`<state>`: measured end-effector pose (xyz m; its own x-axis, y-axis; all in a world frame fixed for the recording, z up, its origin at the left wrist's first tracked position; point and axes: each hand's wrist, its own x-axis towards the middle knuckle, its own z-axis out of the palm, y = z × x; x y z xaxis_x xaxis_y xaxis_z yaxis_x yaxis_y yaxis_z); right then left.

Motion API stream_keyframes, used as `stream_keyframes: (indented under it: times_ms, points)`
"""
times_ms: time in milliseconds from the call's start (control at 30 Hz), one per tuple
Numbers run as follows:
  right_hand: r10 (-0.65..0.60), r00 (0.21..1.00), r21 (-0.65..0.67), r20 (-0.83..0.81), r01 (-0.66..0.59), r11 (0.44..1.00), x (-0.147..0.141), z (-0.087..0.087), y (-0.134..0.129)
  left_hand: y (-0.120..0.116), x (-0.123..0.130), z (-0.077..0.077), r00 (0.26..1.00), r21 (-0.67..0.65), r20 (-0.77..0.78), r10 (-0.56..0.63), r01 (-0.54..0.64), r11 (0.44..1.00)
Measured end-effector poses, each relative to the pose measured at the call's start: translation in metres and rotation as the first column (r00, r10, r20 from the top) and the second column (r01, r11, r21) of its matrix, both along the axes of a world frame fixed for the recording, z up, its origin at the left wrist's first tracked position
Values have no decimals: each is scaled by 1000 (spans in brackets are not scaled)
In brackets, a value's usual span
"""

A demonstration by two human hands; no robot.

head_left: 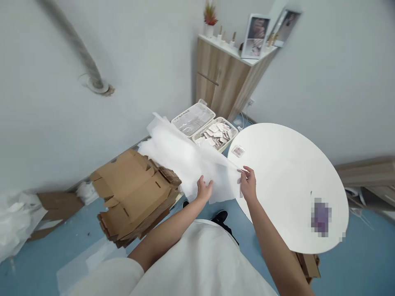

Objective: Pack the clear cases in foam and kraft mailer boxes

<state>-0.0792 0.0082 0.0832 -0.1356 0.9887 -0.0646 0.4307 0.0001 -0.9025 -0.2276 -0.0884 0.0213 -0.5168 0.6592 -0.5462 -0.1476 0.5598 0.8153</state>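
Observation:
A thin white packing sheet (222,176), perhaps foam, stretches from a loose pile of such sheets (173,148) toward the round table. Its right corner is pinched between the thumb and fingers of my right hand (248,184), at the table's left edge. My left hand (205,190) is in front of the sheet with thumb and fingers apart, holding nothing; whether it touches the sheet I cannot tell. On the round white table (286,164), close to my right hand, lies a small clear packet (238,151).
Flattened cardboard boxes (132,193) are stacked at left. Behind the sheets sit a basket of small cards (216,133) and one with clear plastic packets (194,118). A wooden cabinet (222,74) fills the corner. White plastic bags (18,224) lie far left. A blurred purple item (321,218) is on the table.

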Motion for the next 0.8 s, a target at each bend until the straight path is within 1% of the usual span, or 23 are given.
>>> stream_keyframes:
  times_ms: [67, 133, 200, 267, 333, 433, 500, 600, 700, 800]
  points:
    - [-153, 987, 3, -59, 153, 988, 34, -1, -4, 12, 20, 5, 996, 13, 43, -75, 74, 997]
    - [-281, 953, -11, -112, 282, 959, 69, -5, -7, 23, 45, 9, 980, 92, 99, -173, 164, 982]
    - [-362, 917, -39, -164, 361, 932, 106, -11, -12, 34, 71, 10, 954, 188, 147, -263, 234, 954]
    - [-409, 890, -64, -202, 405, 912, 142, -20, -17, 45, 94, 8, 938, 231, 137, -318, 282, 931]
    - [-440, 874, -101, -208, 428, 898, 175, -30, -23, 57, 115, 4, 936, 233, 60, -347, 324, 917]
    - [-473, 869, -189, -148, 445, 876, 218, -48, -33, 73, 139, -1, 910, 222, -76, -407, 413, 883]
    - [-481, 868, -254, -124, 441, 861, 238, -60, -39, 81, 151, -3, 876, 196, -165, -454, 480, 855]
    - [-474, 868, -321, -145, 412, 853, 256, -78, -46, 89, 164, -4, 825, 129, -259, -502, 545, 829]
    - [-455, 883, -350, -115, 393, 851, 265, -90, -49, 95, 172, -6, 779, 40, -317, -540, 580, 814]
    - [-430, 902, -359, -40, 389, 848, 269, -96, -51, 102, 176, -10, 724, -55, -373, -580, 607, 793]
